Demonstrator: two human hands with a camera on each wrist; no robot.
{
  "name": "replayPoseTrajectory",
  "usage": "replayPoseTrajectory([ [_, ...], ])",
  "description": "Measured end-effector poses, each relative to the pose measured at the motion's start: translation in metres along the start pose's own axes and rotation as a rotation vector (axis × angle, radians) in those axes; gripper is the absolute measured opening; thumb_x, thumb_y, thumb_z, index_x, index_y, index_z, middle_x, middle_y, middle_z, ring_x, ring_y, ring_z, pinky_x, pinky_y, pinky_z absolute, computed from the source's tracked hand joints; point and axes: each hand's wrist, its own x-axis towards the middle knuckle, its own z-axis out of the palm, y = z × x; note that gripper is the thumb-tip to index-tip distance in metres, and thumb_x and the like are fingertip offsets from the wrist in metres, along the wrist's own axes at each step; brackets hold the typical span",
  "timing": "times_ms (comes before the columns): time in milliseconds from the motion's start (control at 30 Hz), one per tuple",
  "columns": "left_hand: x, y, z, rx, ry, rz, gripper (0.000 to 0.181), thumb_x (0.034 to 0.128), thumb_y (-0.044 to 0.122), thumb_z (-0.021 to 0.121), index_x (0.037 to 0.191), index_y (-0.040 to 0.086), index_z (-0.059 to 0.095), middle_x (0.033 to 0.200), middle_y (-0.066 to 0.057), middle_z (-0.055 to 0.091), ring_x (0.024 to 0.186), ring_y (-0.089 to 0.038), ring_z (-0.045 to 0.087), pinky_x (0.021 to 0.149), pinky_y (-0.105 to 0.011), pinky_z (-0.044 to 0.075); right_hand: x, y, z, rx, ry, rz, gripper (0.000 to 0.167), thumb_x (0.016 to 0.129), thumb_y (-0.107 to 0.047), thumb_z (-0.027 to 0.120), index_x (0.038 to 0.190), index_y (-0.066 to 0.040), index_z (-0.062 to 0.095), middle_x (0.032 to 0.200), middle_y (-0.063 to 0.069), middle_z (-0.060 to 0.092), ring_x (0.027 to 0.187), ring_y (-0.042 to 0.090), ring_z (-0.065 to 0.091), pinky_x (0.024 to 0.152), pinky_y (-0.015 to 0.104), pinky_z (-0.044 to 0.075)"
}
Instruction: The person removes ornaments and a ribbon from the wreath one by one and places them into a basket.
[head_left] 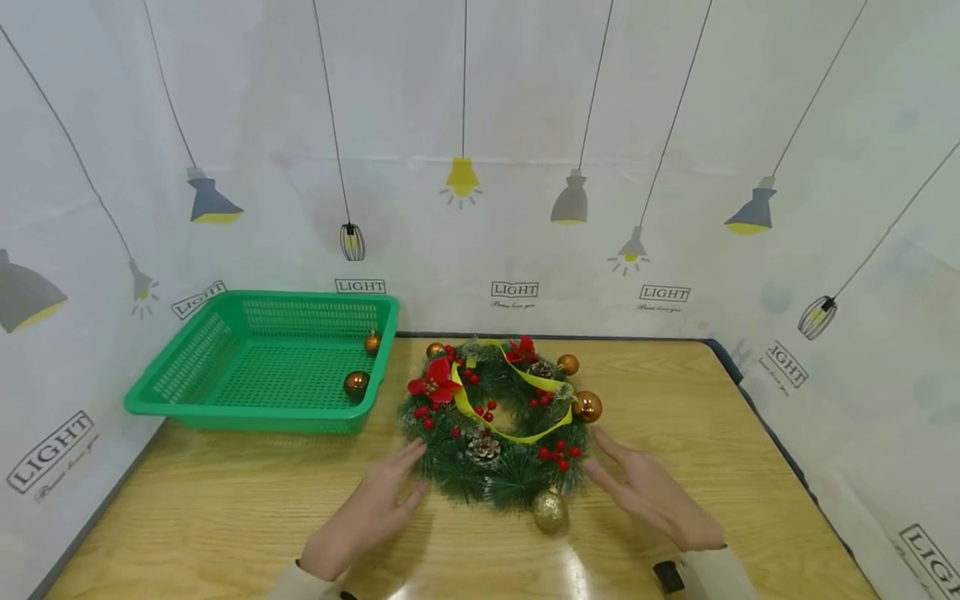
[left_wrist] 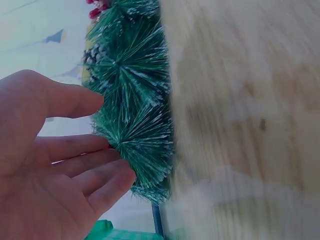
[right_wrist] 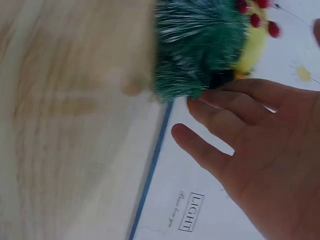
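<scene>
A green Christmas wreath [head_left: 457,475] lies flat on the wooden table, dressed with red berries, red flowers, pinecones [head_left: 483,451], a yellow ribbon [head_left: 525,437] and several baubles. A gold glittery bauble [head_left: 550,510] sits at its near edge, a shiny copper one [head_left: 587,407] at its right. My left hand [head_left: 372,510] is at the wreath's left side, fingers fairly straight and fingertips at the needles [left_wrist: 120,140]. On the opposite side, my right hand [head_left: 647,492] has its fingers extended, tips close to the greenery [right_wrist: 195,45]. Neither hand grips anything.
A green plastic basket [head_left: 262,422] stands at the table's back left, with a copper bauble [head_left: 356,385] and a smaller orange bauble [head_left: 372,342] inside at its right. Behind the wooden table [head_left: 247,517] hangs a white backdrop [head_left: 420,100] printed with lamps.
</scene>
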Motion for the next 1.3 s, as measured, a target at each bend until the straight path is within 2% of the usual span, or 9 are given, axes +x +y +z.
replayPoseTrajectory([
  [67,0.0,0.0,0.002,-0.005,-0.018,0.006,0.056,0.0964,0.004,0.065,0.146,-0.011,0.044,0.156,-0.029,0.04,0.142,-0.049,0.04,0.115,-0.061,0.037,0.004,0.003,0.003,0.01,-0.025,0.009,0.065,0.108,-0.041,0.043,0.154,0.004,0.034,0.15,0.027,0.046,0.072,0.03,0.07,0.114,0.06,0.04],
  [200,0.0,-0.001,0.003,-0.017,-0.056,-0.001,0.058,0.0981,0.006,0.063,0.149,-0.009,0.041,0.159,-0.026,0.036,0.144,-0.046,0.039,0.115,-0.059,0.038,0.008,0.007,0.002,0.016,-0.026,0.04,0.066,0.109,-0.044,0.039,0.155,0.003,0.033,0.151,0.026,0.047,0.135,0.045,0.051,0.114,0.061,0.04],
  [300,0.0,-0.001,0.003,-0.018,-0.07,-0.012,0.058,0.0996,0.008,0.062,0.151,-0.008,0.04,0.161,-0.025,0.033,0.145,-0.045,0.038,0.116,-0.057,0.038,0.01,0.01,-0.005,0.019,-0.002,0.064,0.068,0.109,-0.043,0.04,0.155,0.005,0.031,0.138,0.031,0.056,0.137,0.046,0.047,0.115,0.062,0.039],
  [400,0.0,0.0,0.003,-0.012,-0.077,-0.023,0.059,0.0999,0.009,0.062,0.151,-0.007,0.039,0.162,-0.025,0.031,0.146,-0.044,0.037,0.116,-0.057,0.038,0.013,0.016,-0.011,0.022,0.022,0.083,0.068,0.109,-0.042,0.041,0.154,0.008,0.03,0.087,0.022,0.067,0.084,0.032,0.074,0.106,0.057,0.05],
  [533,0.0,-0.002,0.003,0.008,-0.083,-0.024,0.06,0.0998,0.009,0.062,0.152,-0.008,0.038,0.162,-0.026,0.03,0.145,-0.044,0.038,0.115,-0.056,0.04,0.023,0.023,-0.01,0.029,-0.006,0.081,0.07,0.109,-0.044,0.04,0.155,0.007,0.03,0.076,0.016,0.066,0.04,0.009,0.035,0.091,0.052,0.057],
  [667,0.001,-0.004,0.005,0.02,-0.104,-0.016,0.06,0.1008,0.01,0.061,0.152,-0.009,0.036,0.162,-0.026,0.027,0.145,-0.044,0.038,0.114,-0.055,0.04,0.033,0.029,-0.001,0.04,-0.062,0.045,0.069,0.109,-0.044,0.039,0.155,0.008,0.031,0.125,0.03,0.066,0.075,0.028,0.072,0.1,0.058,0.053],
  [833,0.001,-0.003,0.007,0.025,-0.121,-0.008,0.061,0.1015,0.013,0.06,0.153,-0.007,0.035,0.164,-0.025,0.025,0.146,-0.043,0.037,0.117,-0.055,0.037,0.034,0.032,-0.002,0.07,-0.035,0.075,0.074,0.108,-0.046,0.041,0.158,0.006,0.024,0.15,0.032,0.045,0.124,0.05,0.058,0.11,0.066,0.042],
  [1067,-0.001,-0.001,0.007,0.035,-0.13,-0.051,0.063,0.1025,0.017,0.059,0.155,-0.004,0.032,0.166,-0.02,0.022,0.149,-0.04,0.033,0.119,-0.053,0.034,0.034,0.025,-0.014,0.022,0.111,0.014,0.08,0.103,-0.046,0.054,0.16,0.0,0.021,0.161,0.028,0.029,0.141,0.049,0.041,0.113,0.066,0.038],
  [1300,0.0,-0.002,0.009,0.024,-0.129,-0.055,0.064,0.1018,0.015,0.061,0.155,-0.004,0.031,0.166,-0.021,0.022,0.149,-0.04,0.032,0.119,-0.053,0.034,0.052,0.005,-0.013,-0.013,0.085,-0.053,0.078,0.101,-0.051,0.057,0.161,-0.012,0.027,0.165,0.018,0.027,0.148,0.043,0.034,0.115,0.066,0.036],
])
